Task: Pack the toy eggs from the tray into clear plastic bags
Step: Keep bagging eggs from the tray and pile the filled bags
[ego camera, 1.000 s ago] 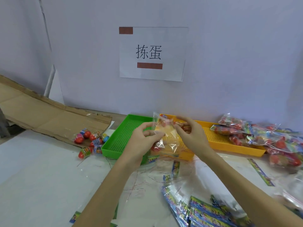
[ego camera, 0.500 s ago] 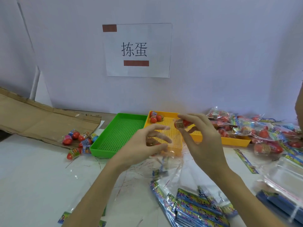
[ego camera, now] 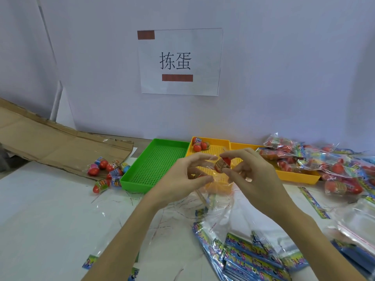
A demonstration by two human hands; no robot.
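My right hand (ego camera: 254, 175) pinches a red toy egg (ego camera: 222, 164) with a printed wrapper, right at the mouth of a clear plastic bag (ego camera: 215, 186). My left hand (ego camera: 182, 176) grips that bag's edge between thumb and fingers, in front of the yellow tray (ego camera: 215, 153). A few more red eggs (ego camera: 199, 145) lie in the tray's far left corner. The bag hangs down toward the table and is hard to make out.
A green tray (ego camera: 156, 165) sits left of the yellow one, with loose eggs (ego camera: 107, 169) beside it near flattened cardboard (ego camera: 60, 142). Filled bags (ego camera: 316, 161) pile up at the right. Printed bag headers (ego camera: 253, 254) and spare clear bags (ego camera: 357, 224) lie near the front.
The bag has come down from upright in front of the trays. My right hand has turned the egg toward the bag's mouth, and my left hand's fingers have spread along the edge.
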